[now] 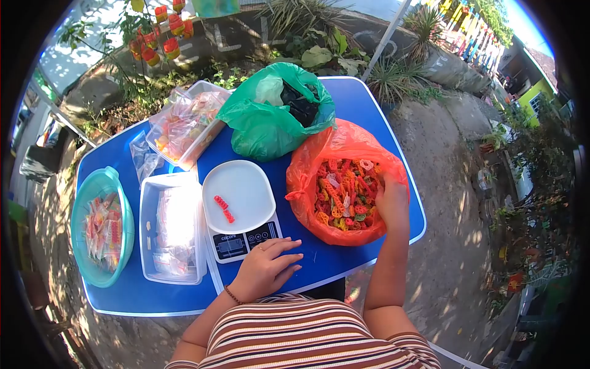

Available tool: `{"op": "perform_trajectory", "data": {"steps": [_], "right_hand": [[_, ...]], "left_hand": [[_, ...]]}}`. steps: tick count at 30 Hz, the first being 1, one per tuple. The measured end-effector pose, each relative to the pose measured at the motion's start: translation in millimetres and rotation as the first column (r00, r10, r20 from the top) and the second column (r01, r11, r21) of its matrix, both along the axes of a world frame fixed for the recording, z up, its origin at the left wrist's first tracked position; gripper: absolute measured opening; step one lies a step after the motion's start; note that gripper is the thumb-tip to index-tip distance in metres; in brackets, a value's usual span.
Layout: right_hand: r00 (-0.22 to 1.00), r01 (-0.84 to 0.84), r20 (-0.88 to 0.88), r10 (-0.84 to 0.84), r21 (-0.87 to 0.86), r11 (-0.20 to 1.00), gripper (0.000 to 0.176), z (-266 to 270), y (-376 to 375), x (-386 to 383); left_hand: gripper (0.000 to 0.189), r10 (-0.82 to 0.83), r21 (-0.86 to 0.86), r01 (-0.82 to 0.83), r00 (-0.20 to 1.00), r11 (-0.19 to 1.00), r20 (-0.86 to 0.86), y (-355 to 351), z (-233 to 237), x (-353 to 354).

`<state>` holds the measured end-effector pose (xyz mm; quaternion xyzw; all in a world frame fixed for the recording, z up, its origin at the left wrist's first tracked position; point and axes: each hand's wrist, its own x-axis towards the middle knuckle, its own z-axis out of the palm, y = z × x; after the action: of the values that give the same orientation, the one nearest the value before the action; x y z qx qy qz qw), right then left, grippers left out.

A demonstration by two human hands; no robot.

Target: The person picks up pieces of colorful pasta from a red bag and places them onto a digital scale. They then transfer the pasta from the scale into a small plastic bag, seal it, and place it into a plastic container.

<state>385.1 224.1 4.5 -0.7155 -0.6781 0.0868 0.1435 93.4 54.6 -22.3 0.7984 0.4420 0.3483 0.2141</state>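
My left hand (268, 269) rests near the table's front edge with its fingers stretched out, holding nothing, just below the kitchen scale (247, 242). Two short red spiral snack pieces (224, 209) lie on the scale's white tray (239, 181). At the right, my right hand (392, 202) reaches over the rim into an orange-red plastic bag (301, 178). Inside the bag are many red, orange, yellow and green snack pieces (345, 195), some wheel-shaped and some spiral. The right fingertips are down at the pieces and mostly hidden, so I cannot see whether they grip any.
A green plastic bag (246, 114) stands behind the scale. Left of the scale are a clear tub (145, 246) with plastic packets, a second tub (198, 149) of bagged snacks and a turquoise basket (77, 224) of packets. All stand on a blue table (178, 302).
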Motion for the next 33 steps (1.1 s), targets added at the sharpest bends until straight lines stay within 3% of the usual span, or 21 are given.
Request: {"op": "perform_trajectory", "data": {"steps": [4,7,10,13,16,19,22,25,28,31,33], "right_hand": [[0.994,-0.051,0.099,0.052,-0.020,0.999,0.023,-12,13,-1],[0.961,-0.117,-0.248,0.119,0.024,0.993,0.028,-13,9,3],[0.830,-0.179,-0.534,0.159,0.015,0.984,0.033,-3,-6,-12],[0.841,-0.152,-0.518,0.159,0.056,0.987,0.032,2,-14,-18],[0.856,-0.040,-0.514,0.045,0.022,0.999,0.029,8,-2,-13],[0.902,-0.091,-0.418,0.109,0.063,0.994,0.026,9,14,-13],[0.923,-0.229,-0.318,0.216,-0.002,0.973,0.024,14,28,-28],[0.885,-0.422,-0.066,0.461,0.304,0.854,0.020,-18,56,-31],[0.937,-0.350,0.036,0.349,0.150,0.925,0.023,-9,84,-30],[0.930,-0.347,-0.068,0.361,0.160,0.924,0.023,19,94,-35],[0.937,-0.346,-0.037,0.347,0.039,0.938,0.023,43,87,-42]], "left_hand": [[0.021,0.004,-0.002,-0.004,1.000,1.000,0.003,-1,3,-1],[0.021,0.000,-0.015,0.000,1.000,1.000,0.021,-2,1,-1],[0.024,-0.007,-0.028,0.008,0.999,1.000,0.034,-2,0,1],[0.024,-0.012,-0.031,0.013,0.999,0.999,0.032,-2,1,1],[0.025,-0.011,-0.032,0.012,0.999,0.999,0.037,-2,2,-1],[0.025,-0.012,-0.031,0.013,0.999,0.999,0.032,-3,1,0],[0.025,-0.013,-0.032,0.014,0.999,0.999,0.039,-3,0,1],[0.025,-0.012,-0.035,0.013,0.999,0.999,0.040,-3,1,1],[0.025,-0.013,-0.048,0.015,0.999,0.999,0.036,-4,0,0],[0.025,-0.038,-0.047,0.040,0.998,0.998,0.048,1,2,1],[0.025,-0.073,0.037,0.071,0.996,0.997,0.050,19,10,8]]}}
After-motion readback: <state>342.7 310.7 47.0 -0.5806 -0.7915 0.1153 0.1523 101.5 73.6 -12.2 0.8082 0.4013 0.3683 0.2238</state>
